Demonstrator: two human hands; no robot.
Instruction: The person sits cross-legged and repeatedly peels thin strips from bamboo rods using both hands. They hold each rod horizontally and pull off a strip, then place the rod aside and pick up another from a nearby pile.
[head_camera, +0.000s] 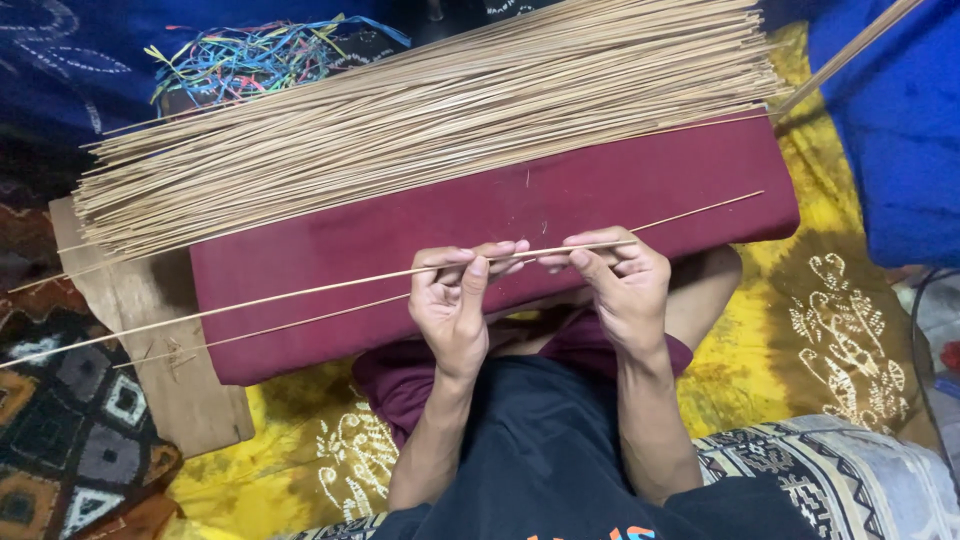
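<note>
Thin bamboo stick (300, 292) lay pinched in both my grips, left hand (452, 300) and right hand (618, 285) side by side at centre frame; its long axis ran out toward the left edge, over the maroon board (640, 190).

One head camera is looking steeply down, close over the lap, facing the far maroon board (500, 230).
</note>
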